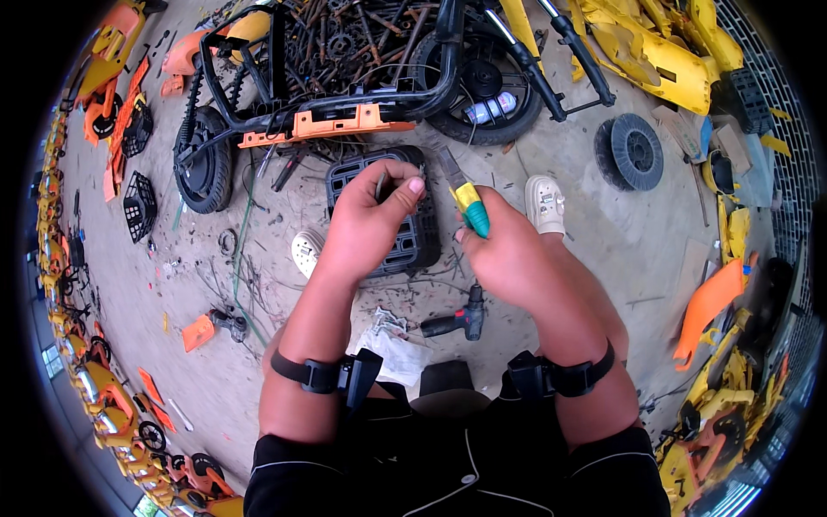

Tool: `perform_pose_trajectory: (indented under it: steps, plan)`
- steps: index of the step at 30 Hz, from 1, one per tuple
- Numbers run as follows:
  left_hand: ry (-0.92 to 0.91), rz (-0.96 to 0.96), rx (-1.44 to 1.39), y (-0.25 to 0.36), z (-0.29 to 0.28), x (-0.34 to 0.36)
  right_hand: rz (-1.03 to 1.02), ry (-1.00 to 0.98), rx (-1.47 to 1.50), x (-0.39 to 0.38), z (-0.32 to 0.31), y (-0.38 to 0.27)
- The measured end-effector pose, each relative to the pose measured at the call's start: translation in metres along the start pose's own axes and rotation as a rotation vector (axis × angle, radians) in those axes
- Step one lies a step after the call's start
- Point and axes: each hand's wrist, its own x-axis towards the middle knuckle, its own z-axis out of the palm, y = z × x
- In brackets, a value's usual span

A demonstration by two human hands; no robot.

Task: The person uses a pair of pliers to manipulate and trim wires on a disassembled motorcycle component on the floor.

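My left hand (366, 222) pinches a thin dark metal rod (380, 184) between thumb and fingers, held upright over a black plastic basket (412, 243) that lies on the concrete. My right hand (504, 254) grips a tool with a green and yellow handle (471, 209); its flat metal blade points up and away toward the bike frame. The two hands are close together, about a hand's width apart. Both wrists wear black straps.
A stripped black bike frame (345, 102) with an orange plate and two wheels lies just beyond the basket. A black power drill (457, 321) and a white bag (396, 349) lie near my knees. Yellow and orange plastic panels (655, 47) pile up around; a loose wheel (636, 151) sits at right.
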Motion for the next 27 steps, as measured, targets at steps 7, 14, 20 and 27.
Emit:
perform_pose_trajectory:
  steps: [7,14,20,27]
  plan:
    - [-0.016,-0.012,0.014,0.003,0.007,0.002,0.007,-0.072,0.056,0.001,0.001,-0.002]
    - [0.009,-0.028,0.037,0.005,0.011,0.003,-0.04,-0.039,0.105,0.006,0.008,0.009]
    - [0.028,-0.025,0.052,0.006,0.011,0.002,-0.013,-0.052,0.074,0.005,0.008,0.004]
    - [0.064,0.025,0.108,0.007,0.012,0.002,-0.032,-0.069,0.195,0.01,0.012,0.016]
